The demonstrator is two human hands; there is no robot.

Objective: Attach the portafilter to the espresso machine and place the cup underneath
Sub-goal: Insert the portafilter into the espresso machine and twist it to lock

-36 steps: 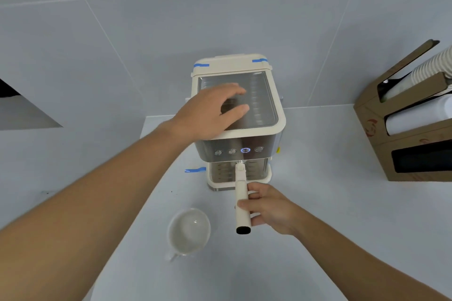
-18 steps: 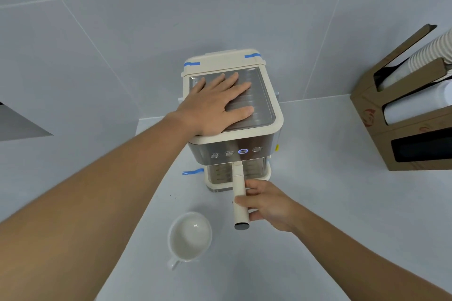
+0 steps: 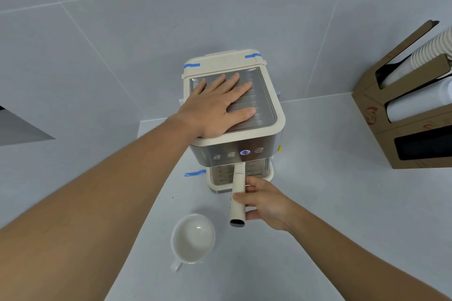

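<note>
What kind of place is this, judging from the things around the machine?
Probably a coffee corner in an office or café: an espresso machine on a white counter, a white cup, and a cardboard dispenser holding stacked paper cups.

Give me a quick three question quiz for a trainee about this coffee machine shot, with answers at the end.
1. True or false: the cup sits under the portafilter.
2. Which hand lies flat on the espresso machine?
3. The right hand grips: A) cup B) portafilter handle C) cardboard box.

Key: 1. False, it stands on the counter in front. 2. The left hand. 3. B.
</note>
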